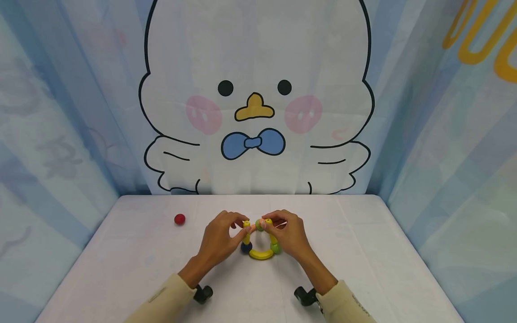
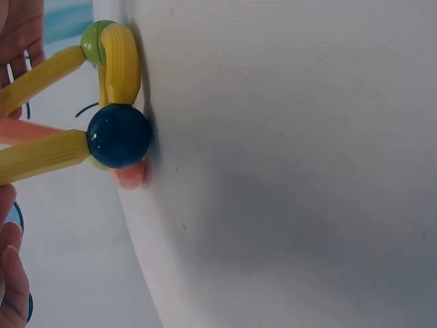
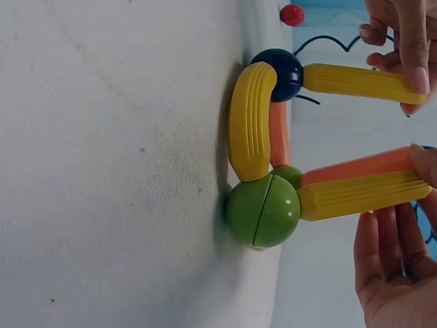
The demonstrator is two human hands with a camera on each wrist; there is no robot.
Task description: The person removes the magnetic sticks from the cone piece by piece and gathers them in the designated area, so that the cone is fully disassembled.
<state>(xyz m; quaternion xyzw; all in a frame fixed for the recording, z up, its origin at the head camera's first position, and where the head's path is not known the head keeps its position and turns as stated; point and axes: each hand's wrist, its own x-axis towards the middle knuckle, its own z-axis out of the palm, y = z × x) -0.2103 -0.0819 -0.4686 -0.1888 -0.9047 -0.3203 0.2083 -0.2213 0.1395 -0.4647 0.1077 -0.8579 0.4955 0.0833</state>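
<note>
A ring of magnetic building sticks and balls sits on the table, with a yellow curved stick point(image 1: 261, 255) at the front between a dark blue ball point(image 3: 278, 74) and a green ball point(image 3: 263, 210). My left hand point(image 1: 221, 235) pinches the top of a yellow stick point(image 2: 48, 156) that stands upright on the blue ball. With thumb and fingers, my right hand point(image 1: 291, 233) grips the upper end of another yellow stick point(image 3: 362, 197), upright on the green ball. An orange stick point(image 3: 358, 167) stands close behind it, near the right thumb. Farther back is another green ball point(image 1: 260, 224), partly hidden.
A red ball point(image 1: 179, 219) lies by itself on the white table point(image 1: 121, 269), left of the hands. Behind the table's far edge hangs a cloth backdrop point(image 1: 258, 54) with a cartoon figure, and cloth walls stand at both sides.
</note>
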